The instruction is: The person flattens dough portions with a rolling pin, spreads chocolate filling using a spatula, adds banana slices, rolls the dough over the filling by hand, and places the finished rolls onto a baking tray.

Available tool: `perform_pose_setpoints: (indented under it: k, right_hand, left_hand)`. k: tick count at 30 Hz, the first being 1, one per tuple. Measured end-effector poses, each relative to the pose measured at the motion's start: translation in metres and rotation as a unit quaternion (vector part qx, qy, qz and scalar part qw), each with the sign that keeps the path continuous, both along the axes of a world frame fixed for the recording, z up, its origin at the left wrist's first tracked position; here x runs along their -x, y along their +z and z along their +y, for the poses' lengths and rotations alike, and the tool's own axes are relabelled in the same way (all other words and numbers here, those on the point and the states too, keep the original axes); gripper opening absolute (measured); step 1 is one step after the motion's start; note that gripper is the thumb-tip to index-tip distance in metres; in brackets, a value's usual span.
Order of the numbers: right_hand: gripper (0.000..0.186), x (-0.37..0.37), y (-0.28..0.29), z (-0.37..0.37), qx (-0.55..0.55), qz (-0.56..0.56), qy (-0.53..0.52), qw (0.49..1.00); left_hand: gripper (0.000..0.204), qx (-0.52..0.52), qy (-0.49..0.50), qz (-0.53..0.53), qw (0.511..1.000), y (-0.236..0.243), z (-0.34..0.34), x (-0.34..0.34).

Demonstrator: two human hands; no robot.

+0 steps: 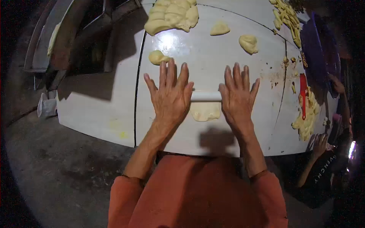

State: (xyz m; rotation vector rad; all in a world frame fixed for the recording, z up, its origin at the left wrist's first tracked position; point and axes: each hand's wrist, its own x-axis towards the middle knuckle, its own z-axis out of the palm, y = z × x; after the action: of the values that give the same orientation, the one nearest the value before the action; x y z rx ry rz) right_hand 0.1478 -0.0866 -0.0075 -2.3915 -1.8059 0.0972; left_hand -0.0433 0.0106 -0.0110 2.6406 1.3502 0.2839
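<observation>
My left hand [169, 97] and my right hand [237, 97] lie palm down at either end of a white rolling pin [205, 96], fingers stretched out and apart past it; my palms hide its ends. A flattened piece of pale dough [205, 113] shows under the pin, between my wrists. A small dough lump [156, 57] sits just beyond my left fingertips. Farther back on the white table [95, 117] are a large sectioned dough slab [171, 17], a small piece [219, 29] and another lump [248, 43].
Metal trays [45, 45] stand at the upper left. At the right are cut dough strips [285, 19], a red knife-like tool [303, 97] on dough scraps [310, 121], and a purple board or tray [319, 41]. Another person's hands [319, 146] and dark sleeve are at the table's right edge.
</observation>
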Motion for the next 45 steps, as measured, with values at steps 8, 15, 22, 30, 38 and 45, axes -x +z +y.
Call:
perform_pose_setpoints:
  k: [8, 15, 22, 30, 38, 45]
  right_hand:
    - [0.063, -0.038, 0.022, 0.049, -0.089, 0.116, 0.151, 0.978]
    - [0.041, -0.032, 0.039, -0.013, -0.06, 0.143, 0.209, 0.965]
    - [0.059, -0.003, 0.024, -0.04, 0.016, 0.056, 0.153, 0.986]
    - [0.061, 0.025, 0.004, -0.125, -0.042, 0.058, 0.138, 0.988]
    - [0.05, 0.01, 0.033, -0.111, -0.087, 0.11, 0.172, 0.975]
    - [0.054, -0.004, 0.001, -0.034, -0.008, 0.055, 0.043, 0.998]
  left_hand:
    - [0.061, -0.04, -0.042, -0.039, 0.998, -0.004, 0.065, -0.026]
    - [0.077, -0.004, -0.137, -0.074, 0.988, 0.021, 0.035, -0.002]
    - [0.059, 0.004, -0.085, -0.008, 0.996, 0.011, -0.025, 0.014]
    - [0.064, 0.068, -0.072, -0.032, 0.995, 0.012, -0.11, 0.049]
    - [0.074, -0.03, -0.037, -0.017, 0.999, 0.011, -0.124, 0.052]
    - [0.061, 0.015, -0.016, -0.016, 1.0, 0.004, -0.047, 0.009]
